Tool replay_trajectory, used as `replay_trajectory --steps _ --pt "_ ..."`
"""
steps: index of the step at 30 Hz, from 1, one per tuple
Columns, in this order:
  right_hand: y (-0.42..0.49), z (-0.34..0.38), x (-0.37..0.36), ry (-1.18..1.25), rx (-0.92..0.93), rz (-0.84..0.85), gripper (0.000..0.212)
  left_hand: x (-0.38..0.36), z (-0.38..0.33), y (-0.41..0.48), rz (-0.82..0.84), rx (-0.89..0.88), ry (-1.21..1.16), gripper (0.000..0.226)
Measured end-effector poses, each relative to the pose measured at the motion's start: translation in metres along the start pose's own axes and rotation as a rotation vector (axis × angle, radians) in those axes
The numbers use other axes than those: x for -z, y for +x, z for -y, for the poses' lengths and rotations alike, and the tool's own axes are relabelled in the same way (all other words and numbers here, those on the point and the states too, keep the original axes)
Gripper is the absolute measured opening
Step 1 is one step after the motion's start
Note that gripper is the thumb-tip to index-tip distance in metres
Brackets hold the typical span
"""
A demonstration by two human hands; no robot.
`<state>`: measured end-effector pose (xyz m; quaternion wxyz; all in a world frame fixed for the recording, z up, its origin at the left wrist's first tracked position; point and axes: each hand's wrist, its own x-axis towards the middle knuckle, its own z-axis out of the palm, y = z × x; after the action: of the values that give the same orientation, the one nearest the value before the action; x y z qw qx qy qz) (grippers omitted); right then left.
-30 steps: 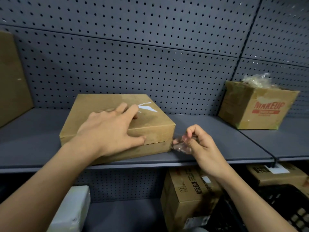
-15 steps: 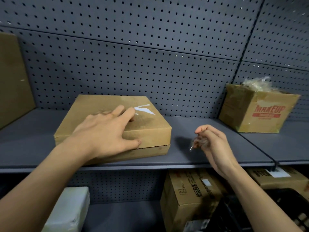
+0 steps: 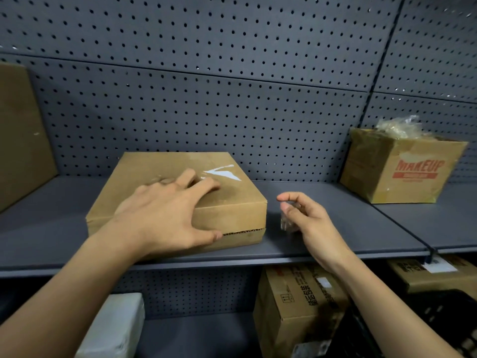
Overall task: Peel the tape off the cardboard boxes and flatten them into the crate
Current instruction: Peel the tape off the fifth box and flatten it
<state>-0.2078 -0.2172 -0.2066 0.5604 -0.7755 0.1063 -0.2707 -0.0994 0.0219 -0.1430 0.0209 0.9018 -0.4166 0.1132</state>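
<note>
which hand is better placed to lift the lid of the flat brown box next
Probably the left hand: it lies spread on the flat brown cardboard box, thumb at the front lid seam. The right hand hovers beside the box, its fingers holding a crumpled piece of clear tape.

Brown cardboard box (image 3: pixel 227 202) with white mark, grey perforated back panel (image 3: pixel 232 73)

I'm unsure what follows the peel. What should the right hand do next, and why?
Probably drop the clear tape scrap, maybe into the open MAKEUP box, which already holds crumpled plastic. The right hand holds the scrap clear of the flat box, so it isn't free. The left hand is pressing that box down on the shelf.
</note>
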Motion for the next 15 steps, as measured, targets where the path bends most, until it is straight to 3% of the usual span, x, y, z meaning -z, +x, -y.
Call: replay_trajectory --steps 3,8,15 --pt "-0.001 0.002 -0.001 0.002 0.080 -0.039 0.011 0.001 0.002 0.000 0.017 -0.035 -0.015 0.090" --pt "0.004 -0.001 0.006 -0.056 0.112 -0.183 0.006 0.010 0.006 -0.003 0.079 -0.156 -0.078 0.091" --pt "0.005 -0.002 0.024 -0.122 0.115 -0.305 0.031 0.019 0.010 -0.007 0.185 -0.286 -0.217 0.083"
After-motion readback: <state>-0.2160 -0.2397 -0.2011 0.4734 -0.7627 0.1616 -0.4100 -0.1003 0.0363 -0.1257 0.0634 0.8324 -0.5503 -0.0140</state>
